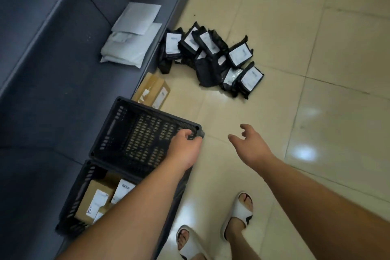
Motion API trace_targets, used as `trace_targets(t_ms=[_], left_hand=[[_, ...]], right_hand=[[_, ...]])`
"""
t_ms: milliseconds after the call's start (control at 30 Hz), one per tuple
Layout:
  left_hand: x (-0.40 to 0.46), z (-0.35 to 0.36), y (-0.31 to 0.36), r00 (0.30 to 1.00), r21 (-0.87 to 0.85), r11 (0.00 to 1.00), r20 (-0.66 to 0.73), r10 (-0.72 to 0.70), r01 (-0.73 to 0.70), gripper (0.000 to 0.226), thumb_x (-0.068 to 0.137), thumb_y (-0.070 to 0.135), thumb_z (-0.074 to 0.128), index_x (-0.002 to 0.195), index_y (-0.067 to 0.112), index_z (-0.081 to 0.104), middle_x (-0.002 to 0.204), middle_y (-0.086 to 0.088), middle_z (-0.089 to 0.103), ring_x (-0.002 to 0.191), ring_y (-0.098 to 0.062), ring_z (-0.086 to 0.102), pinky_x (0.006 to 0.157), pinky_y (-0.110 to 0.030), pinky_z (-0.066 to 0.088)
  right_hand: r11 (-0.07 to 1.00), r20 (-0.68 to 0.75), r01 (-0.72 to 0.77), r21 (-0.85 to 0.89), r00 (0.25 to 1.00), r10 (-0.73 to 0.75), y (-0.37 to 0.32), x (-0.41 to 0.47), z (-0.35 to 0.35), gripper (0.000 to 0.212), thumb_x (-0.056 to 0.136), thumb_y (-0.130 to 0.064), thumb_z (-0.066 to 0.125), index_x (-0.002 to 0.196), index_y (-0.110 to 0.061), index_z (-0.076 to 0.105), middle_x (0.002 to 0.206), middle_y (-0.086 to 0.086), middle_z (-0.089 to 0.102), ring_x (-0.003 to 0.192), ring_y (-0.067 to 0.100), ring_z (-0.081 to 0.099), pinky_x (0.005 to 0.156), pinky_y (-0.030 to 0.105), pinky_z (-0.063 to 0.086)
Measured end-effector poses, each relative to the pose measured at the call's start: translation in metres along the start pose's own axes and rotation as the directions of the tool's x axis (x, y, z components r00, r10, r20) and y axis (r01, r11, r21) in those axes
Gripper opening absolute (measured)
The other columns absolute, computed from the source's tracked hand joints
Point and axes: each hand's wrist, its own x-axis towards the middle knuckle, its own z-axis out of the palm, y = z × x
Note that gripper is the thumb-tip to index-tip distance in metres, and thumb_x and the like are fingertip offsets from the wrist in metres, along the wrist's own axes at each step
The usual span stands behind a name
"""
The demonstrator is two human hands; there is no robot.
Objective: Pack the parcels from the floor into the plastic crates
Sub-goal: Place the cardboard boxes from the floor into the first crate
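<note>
Left hand [185, 148] grips corner rim of empty black crate [135, 133], fingers [186, 134] curled over edge, tips hidden inside. Right hand [249, 143] hovers above floor [295, 112], holding nothing, fingers loosely spread. Second crate [84, 194] nearer, holds cardboard boxes [95, 200], partly hidden by left forearm. Black parcels [211, 57] piled on floor beside sofa [42, 69]; labels unreadable. Cardboard box [153, 91] on floor, half behind empty crate. White mailers [130, 38] on sofa.
</note>
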Motion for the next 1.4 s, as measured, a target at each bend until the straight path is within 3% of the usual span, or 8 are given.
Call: trace_targets(t_ms=[200,333,600,700,1067,1200,1333,1400], left_hand=[[0.014,0.074,0.079,0.997,0.017,0.998,0.063,0.051,-0.053,0.054,0.095,0.035,0.061,0.146,0.022,0.049,0.147,0.000,0.052,0.129,-0.022,0.052,0.110,-0.037,0.041],[0.023,0.114,0.112,0.992,0.035,0.998,0.118,0.049,-0.054,0.053,0.094,0.037,0.060,0.145,0.027,0.049,0.148,0.002,0.049,0.127,-0.021,0.051,0.097,-0.032,0.040],[0.063,0.169,0.184,0.977,0.127,0.989,0.206,0.055,-0.083,0.054,0.094,0.036,0.061,0.145,0.024,0.049,0.148,0.001,0.050,0.127,-0.021,0.052,0.092,-0.029,0.037],[0.087,0.180,0.218,0.968,0.159,0.981,0.240,0.071,-0.111,0.055,0.094,0.035,0.060,0.146,0.024,0.049,0.150,0.000,0.049,0.128,-0.021,0.052,0.092,-0.028,0.037],[0.160,0.161,0.319,0.964,0.135,0.983,0.251,0.086,-0.123,0.053,0.095,0.033,0.060,0.145,0.022,0.050,0.125,0.007,0.055,0.105,-0.016,0.053,0.081,-0.026,0.037],[0.185,0.145,0.337,0.973,0.070,0.995,0.223,0.058,-0.076,0.045,0.096,0.032,0.059,0.139,0.023,0.052,0.113,0.012,0.056,0.086,-0.004,0.053,0.064,-0.024,0.038],[0.218,0.121,0.342,0.990,0.043,0.999,0.139,-0.002,-0.004,0.027,0.096,0.032,0.058,0.122,0.029,0.058,0.114,0.009,0.052,0.090,-0.012,0.051,0.078,-0.028,0.039],[0.235,0.107,0.341,0.994,0.013,0.999,0.101,-0.030,0.029,0.041,0.096,0.034,0.058,0.136,0.025,0.054,0.119,0.009,0.052,0.096,-0.013,0.052,0.082,-0.028,0.039]], right_hand=[[0.989,-0.060,-0.072,0.132,0.995,0.080,0.034,0.037,-0.074,0.066,0.096,-0.046,0.055,0.154,-0.022,0.034,0.153,0.009,0.045,0.133,0.028,0.049,0.108,0.039,0.042],[0.972,-0.090,-0.132,0.196,0.984,0.151,0.056,0.058,-0.109,0.066,0.097,-0.045,0.053,0.155,-0.020,0.033,0.152,0.009,0.045,0.133,0.028,0.050,0.105,0.037,0.042],[0.935,-0.148,-0.218,0.281,0.952,0.267,0.064,0.110,-0.161,0.064,0.098,-0.042,0.053,0.154,-0.018,0.035,0.149,0.012,0.047,0.121,0.030,0.056,0.088,0.030,0.040],[0.928,-0.174,-0.230,0.292,0.942,0.288,0.054,0.138,-0.184,0.064,0.097,-0.043,0.053,0.154,-0.018,0.037,0.149,0.010,0.048,0.125,0.029,0.055,0.091,0.029,0.039],[0.931,-0.205,-0.245,0.271,0.930,0.305,-0.016,0.214,-0.249,0.061,0.097,-0.046,0.052,0.152,-0.021,0.038,0.148,0.009,0.049,0.128,0.029,0.052,0.100,0.036,0.042],[0.954,-0.175,-0.215,0.210,0.951,0.253,-0.048,0.248,-0.256,0.061,0.097,-0.046,0.053,0.152,-0.021,0.038,0.150,0.010,0.047,0.129,0.028,0.052,0.105,0.038,0.043],[0.981,-0.120,-0.162,0.110,0.977,0.175,-0.085,0.290,-0.256,0.061,0.098,-0.042,0.054,0.152,-0.020,0.039,0.149,0.010,0.048,0.123,0.027,0.054,0.098,0.035,0.044],[0.990,-0.071,-0.130,0.045,0.989,0.133,-0.104,0.310,-0.253,0.061,0.098,-0.041,0.054,0.152,-0.019,0.038,0.148,0.010,0.048,0.113,0.025,0.055,0.094,0.034,0.044]])
